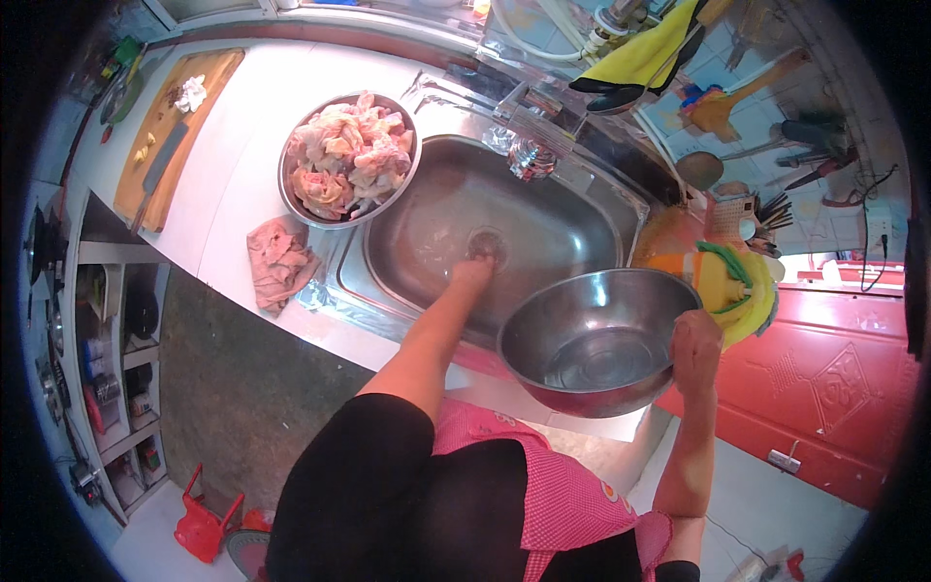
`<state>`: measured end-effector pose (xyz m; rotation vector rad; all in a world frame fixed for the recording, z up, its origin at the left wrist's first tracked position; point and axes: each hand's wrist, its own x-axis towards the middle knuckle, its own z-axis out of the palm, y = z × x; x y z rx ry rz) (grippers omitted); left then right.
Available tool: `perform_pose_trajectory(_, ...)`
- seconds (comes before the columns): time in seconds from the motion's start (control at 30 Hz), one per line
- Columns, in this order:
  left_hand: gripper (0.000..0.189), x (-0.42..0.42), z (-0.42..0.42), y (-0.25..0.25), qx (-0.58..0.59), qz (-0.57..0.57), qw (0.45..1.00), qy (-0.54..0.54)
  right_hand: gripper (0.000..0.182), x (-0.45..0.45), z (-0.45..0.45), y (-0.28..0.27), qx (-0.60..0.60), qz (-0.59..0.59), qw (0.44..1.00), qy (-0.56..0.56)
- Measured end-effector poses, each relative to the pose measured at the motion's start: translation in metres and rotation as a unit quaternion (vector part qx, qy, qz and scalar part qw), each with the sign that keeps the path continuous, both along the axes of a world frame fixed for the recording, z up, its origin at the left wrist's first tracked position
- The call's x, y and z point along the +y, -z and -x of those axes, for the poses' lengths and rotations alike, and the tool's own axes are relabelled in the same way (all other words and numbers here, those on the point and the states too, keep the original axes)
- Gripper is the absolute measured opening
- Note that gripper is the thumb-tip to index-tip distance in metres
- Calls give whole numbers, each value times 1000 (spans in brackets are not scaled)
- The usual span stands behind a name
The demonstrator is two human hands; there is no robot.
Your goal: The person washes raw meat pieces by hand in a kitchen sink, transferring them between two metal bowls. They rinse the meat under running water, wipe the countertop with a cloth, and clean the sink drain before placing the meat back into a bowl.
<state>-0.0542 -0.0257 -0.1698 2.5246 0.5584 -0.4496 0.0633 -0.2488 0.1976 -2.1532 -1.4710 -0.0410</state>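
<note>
My left hand (474, 270) reaches down into the stainless steel sink (560, 218), its fingers at the drain strainer (487, 244); whether they hold anything is hidden. With my right hand (696, 349) I grip the rim of a large metal basin (604, 349), tilted over the sink's near right edge. No food shows inside the basin. A steel bowl (418, 156) heaped with raw chicken pieces (349, 156) rests on the counter at the sink's left rim. Below that bowl lies a crumpled pink cloth (280, 265).
A wooden cutting board (211, 80) bears a cleaver (164, 160) at the far left. The faucet (531, 156) stands behind the sink. Yellow gloves (640, 58) and utensils hang along the wall. A yellow bottle (716, 284) is beside the basin. A red stool (200, 527) stands on the floor.
</note>
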Motion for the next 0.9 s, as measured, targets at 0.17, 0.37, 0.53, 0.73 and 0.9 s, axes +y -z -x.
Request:
perform_pose_trajectory(0.17,28,1,-3,3,-19,-3,1000,-11,25,2,5,6,-2,-2,1000,-10)
perform_pose_trajectory(0.37,28,2,-7,8,-48,55,994,-78,22,-1,12,-2,-9,20,1000,13)
perform_pose_trajectory(0.53,33,-3,-8,-12,-42,237,920,-309,20,-14,12,8,9,29,999,30)
perform_pose_trajectory(0.73,41,-22,-37,20,-97,436,744,-497,20,-8,21,14,0,-8,998,66)
perform_pose_trajectory(0.9,37,-30,-32,-4,-139,267,836,-459,22,-12,27,7,5,13,998,57)
